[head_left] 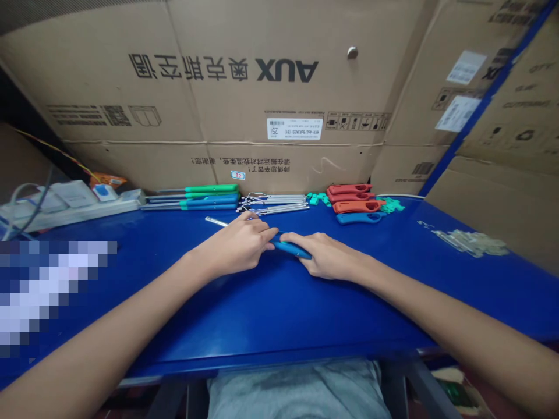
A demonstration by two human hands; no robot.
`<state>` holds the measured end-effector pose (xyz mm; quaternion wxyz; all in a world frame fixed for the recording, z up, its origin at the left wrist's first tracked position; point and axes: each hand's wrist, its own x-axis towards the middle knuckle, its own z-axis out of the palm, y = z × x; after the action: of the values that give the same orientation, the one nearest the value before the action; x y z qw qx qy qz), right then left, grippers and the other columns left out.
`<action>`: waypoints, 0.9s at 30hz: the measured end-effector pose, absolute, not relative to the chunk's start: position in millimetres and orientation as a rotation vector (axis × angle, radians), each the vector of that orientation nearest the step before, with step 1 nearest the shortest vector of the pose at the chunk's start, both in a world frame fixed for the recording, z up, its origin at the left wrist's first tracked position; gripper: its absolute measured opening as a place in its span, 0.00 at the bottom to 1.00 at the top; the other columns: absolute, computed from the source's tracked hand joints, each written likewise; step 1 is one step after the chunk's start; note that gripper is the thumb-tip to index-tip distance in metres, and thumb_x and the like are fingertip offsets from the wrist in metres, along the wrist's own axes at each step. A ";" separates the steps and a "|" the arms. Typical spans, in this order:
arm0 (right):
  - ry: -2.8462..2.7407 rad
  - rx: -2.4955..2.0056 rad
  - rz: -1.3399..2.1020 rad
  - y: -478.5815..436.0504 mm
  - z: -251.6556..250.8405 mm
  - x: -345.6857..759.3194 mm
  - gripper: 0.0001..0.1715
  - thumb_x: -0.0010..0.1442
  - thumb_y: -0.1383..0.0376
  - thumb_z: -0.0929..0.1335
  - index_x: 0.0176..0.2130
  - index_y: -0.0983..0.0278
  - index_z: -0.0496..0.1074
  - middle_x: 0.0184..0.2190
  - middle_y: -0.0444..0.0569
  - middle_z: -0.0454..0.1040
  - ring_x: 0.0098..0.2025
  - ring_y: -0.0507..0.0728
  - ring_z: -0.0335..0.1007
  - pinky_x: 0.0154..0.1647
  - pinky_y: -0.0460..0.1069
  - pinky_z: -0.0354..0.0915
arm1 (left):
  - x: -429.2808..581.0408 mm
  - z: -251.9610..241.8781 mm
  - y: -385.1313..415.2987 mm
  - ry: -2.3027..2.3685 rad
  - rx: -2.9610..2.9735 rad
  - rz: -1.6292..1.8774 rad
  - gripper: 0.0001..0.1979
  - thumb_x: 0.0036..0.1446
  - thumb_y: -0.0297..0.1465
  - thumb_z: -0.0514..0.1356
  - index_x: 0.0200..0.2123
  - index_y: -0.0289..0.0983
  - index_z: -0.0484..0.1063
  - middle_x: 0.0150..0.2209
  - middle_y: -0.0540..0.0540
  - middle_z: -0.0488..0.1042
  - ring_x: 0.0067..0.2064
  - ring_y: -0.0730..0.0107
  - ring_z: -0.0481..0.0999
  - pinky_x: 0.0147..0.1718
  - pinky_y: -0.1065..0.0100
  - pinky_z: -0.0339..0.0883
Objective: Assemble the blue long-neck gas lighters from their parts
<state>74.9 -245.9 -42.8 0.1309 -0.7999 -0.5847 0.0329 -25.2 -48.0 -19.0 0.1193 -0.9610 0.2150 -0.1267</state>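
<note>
Both hands meet at the middle of the blue tabletop (279, 302), on one long lighter-like tool: a blue handle (292, 249) with a thin metal rod (215, 221) running out of it. Long axis lies from 4 o'clock, handle end, to 10 o'clock, rod tip. Right hand (328, 257) lies over the handle's right end, fingers curled and clamped on it; left hand (238, 243) sits at the joint where rod enters handle, fingers (266, 230) pinched together there, though whether on rod or handle end cannot be told. Left hand is nearer the rod, right nearer the handle; the hands nearly touch. At 12 o'clock, against the cardboard boxes (244, 87), a loose bundle of metal rods (275, 205). At 11 o'clock, finished tools with green and blue handles (209, 196). At 1 o'clock, a stack of red and blue handle shells (353, 203) with small teal parts (391, 205) beside. At 3 o'clock, well apart, a heap of small clear pieces (474, 241). At 9 o'clock, a power strip (65, 209). Nothing lies between the hands and these stocks
</note>
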 end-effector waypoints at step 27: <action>-1.141 -1.793 0.377 -239.1 -53.4 90.2 0.19 0.60 0.58 0.67 0.46 0.67 0.71 0.25 0.44 0.72 0.22 0.50 0.68 0.24 0.45 0.66 | -21.6 -22.6 -38.1 0.536 -2.873 -0.607 0.16 0.64 0.32 0.50 0.50 0.33 0.70 0.42 0.38 0.77 0.41 0.57 0.77 0.42 0.58 0.67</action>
<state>90.2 -239.1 -53.4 0.4719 -0.7323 -0.4662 0.1540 -21.6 -38.1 -22.6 0.0784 -0.9595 0.1790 -0.2027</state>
